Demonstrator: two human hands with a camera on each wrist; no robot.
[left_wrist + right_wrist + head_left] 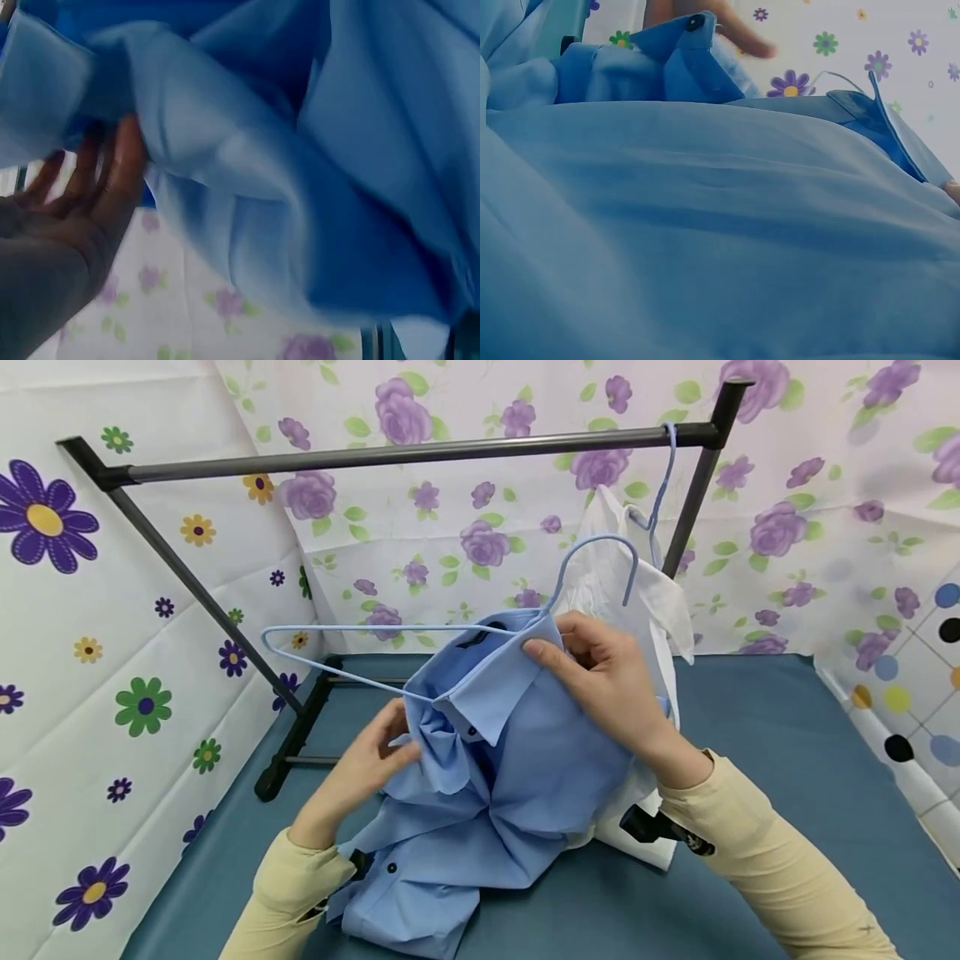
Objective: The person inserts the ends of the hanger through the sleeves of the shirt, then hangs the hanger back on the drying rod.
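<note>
A light blue button shirt (555,760) hangs in loose folds in the head view, its collar raised. My right hand (607,677) pinches the collar beside the hanger's neck, thumb in front. A blue hanger (390,628) passes through the collar; its left end sticks out of the neck opening, and its right side is hidden inside the shirt. The hook points upward, off the rail. On the left, my left hand (367,768) touches the shirt near its shoulder with loosely extended fingers. In the left wrist view those fingers (124,169) lie against the blue cloth.
A black garment rack (420,453) stands on the blue-green table (780,810). At the rail's right end, a second blue hanger (662,485) carries a white garment (600,560), partly behind the blue shirt. Flowered sheets (480,527) form the back and left walls.
</note>
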